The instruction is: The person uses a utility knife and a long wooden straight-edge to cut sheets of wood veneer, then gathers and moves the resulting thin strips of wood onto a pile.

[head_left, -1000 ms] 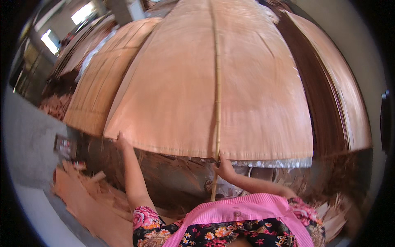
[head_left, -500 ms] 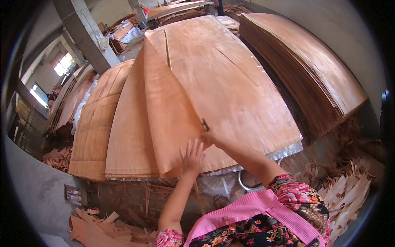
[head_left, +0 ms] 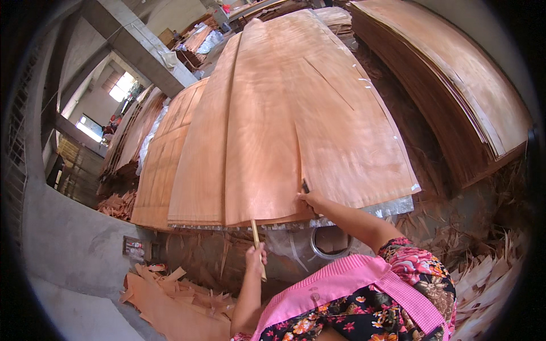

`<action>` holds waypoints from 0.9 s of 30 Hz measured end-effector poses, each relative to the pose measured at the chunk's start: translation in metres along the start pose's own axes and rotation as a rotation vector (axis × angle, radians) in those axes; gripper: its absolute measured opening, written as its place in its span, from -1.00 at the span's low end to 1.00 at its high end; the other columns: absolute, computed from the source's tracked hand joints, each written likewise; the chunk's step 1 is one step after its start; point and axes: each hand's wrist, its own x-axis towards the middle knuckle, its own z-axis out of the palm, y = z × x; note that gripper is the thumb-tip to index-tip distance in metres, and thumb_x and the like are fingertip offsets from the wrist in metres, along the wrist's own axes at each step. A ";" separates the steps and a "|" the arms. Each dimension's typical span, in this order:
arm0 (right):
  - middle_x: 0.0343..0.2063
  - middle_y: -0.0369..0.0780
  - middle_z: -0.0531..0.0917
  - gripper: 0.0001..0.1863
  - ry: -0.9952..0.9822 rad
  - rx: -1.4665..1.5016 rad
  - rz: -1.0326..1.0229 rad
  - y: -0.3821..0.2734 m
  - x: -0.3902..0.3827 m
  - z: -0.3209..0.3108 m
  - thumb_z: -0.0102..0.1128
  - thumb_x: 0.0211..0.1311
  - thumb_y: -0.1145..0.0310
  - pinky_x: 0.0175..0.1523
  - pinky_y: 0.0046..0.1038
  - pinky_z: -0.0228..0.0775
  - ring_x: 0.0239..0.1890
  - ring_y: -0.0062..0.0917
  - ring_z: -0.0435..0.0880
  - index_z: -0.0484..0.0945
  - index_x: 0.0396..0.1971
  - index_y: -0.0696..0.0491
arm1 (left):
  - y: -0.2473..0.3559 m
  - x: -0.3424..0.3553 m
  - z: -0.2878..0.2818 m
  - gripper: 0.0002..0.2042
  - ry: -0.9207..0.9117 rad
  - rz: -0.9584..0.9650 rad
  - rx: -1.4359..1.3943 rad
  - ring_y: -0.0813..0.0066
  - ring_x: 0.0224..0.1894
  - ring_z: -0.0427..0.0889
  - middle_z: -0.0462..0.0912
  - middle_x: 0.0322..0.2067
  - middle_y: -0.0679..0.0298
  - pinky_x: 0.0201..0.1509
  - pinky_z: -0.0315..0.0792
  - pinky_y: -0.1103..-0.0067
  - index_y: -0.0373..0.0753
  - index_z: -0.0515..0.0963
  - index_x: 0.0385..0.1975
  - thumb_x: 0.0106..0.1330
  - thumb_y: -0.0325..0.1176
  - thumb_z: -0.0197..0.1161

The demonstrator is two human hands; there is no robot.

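Observation:
My left hand (head_left: 256,257) is closed around a narrow yellowish stick (head_left: 255,234), whose upper end reaches the near edge of a thin wood veneer sheet (head_left: 259,148). My right hand (head_left: 310,199) rests at that near edge, further right, gripping a small dark tool (head_left: 306,186); its working end is too small to make out. The sheet lies lengthwise over a broad veneer stack (head_left: 364,153), with its left side slightly raised in a long ridge. A dark line runs up the wood from the tool.
Another tall veneer stack (head_left: 432,85) stands on the right, and a lower one (head_left: 165,153) on the left. Below the near edge is a round metal-rimmed container (head_left: 316,250). Veneer scraps (head_left: 176,301) litter the floor. A concrete pillar (head_left: 145,45) rises at far left.
My left hand has left the sheet, where it lay flat, and now grips the stick lower down. The folded-over sheet has flattened out. My right hand has moved toward the near edge.

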 end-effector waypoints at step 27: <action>-0.77 -0.36 0.39 -0.70 -0.035 0.653 -0.348 -0.018 -0.252 -0.407 0.11 0.04 0.43 -0.79 -0.65 0.04 -0.84 -0.73 0.28 0.35 -0.18 0.05 | -0.089 -0.071 0.406 -0.12 0.538 1.128 1.398 0.03 0.31 -0.22 -0.10 0.25 0.02 0.24 -0.33 0.01 -0.30 -0.07 0.21 -0.05 -0.05 0.25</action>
